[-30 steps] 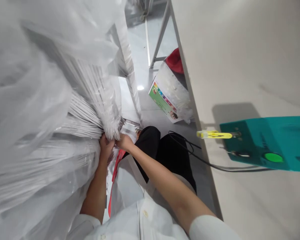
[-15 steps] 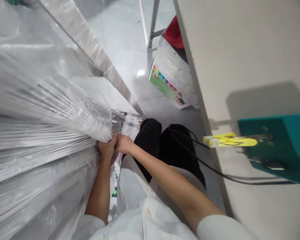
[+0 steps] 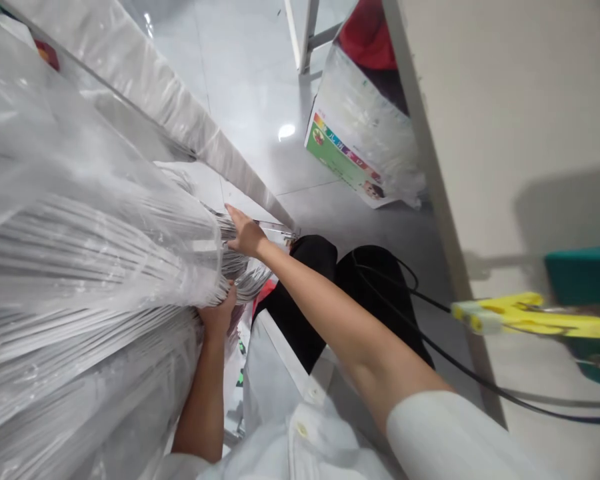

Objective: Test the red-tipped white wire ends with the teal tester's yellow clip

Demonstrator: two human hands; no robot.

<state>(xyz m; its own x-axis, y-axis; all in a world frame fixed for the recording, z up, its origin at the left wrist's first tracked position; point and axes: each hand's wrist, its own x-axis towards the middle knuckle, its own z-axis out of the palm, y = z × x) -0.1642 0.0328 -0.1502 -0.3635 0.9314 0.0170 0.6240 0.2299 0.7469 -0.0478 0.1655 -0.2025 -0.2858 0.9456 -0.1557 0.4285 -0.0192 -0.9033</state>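
Long bundles of thin white-grey strands [image 3: 105,333], partly wrapped in clear plastic [image 3: 80,153], fill the left side of the head view. I cannot tell whether the strands are wires or cords. My left hand [image 3: 219,312] is closed round a bundle near its end, its fingers partly hidden beneath the strands. Just above it, my right hand [image 3: 246,231] is open, thumb and forefinger apart, at the edge of the loose strand ends [image 3: 253,275]. Whether its fingertips touch the strands is unclear.
A plastic-wrapped rail [image 3: 200,123] slants past the bundles. On the floor stands a printed box [image 3: 343,157] with red cloth [image 3: 370,37] above it. At right a table [image 3: 480,133] bears a yellow clip [image 3: 525,317] and a teal object [image 3: 585,277]. A black cable [image 3: 430,343] crosses its edge.
My right hand has parted from my left and moved up, its fingers opening. My left hand stays on the bundle. The view has shifted, and more loose strand ends show between the hands.
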